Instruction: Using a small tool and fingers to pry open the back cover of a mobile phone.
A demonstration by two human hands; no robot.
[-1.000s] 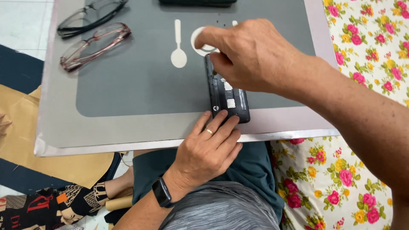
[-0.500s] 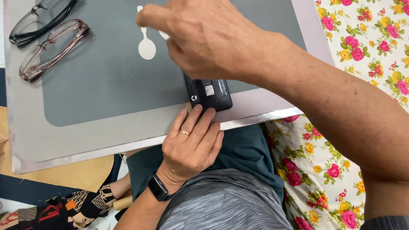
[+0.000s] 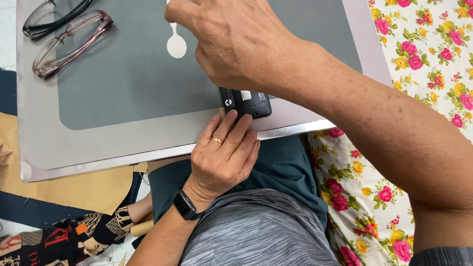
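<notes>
A small black device (image 3: pixel 246 102) with its back open lies on a grey tray (image 3: pixel 128 98) near the tray's front edge. My left hand (image 3: pixel 221 157), with a gold ring and a black wrist watch, presses its fingertips against the device's near end and the tray edge. My right hand (image 3: pixel 231 42) hovers over the device's far part, fingers bent together, covering most of it. Whether the right fingers pinch anything is hidden.
Two pairs of glasses, one black (image 3: pixel 51 17) and one pinkish clear (image 3: pixel 69 44), lie at the tray's far left. A white spoon print (image 3: pixel 176 44) marks the tray. Flowered cloth (image 3: pixel 423 64) lies to the right. Brown paper (image 3: pixel 74 189) sits under the tray's left.
My right hand has lifted and shifted further over the device, hiding more of it. The view has shifted too. My left hand stays at the device's near end.
</notes>
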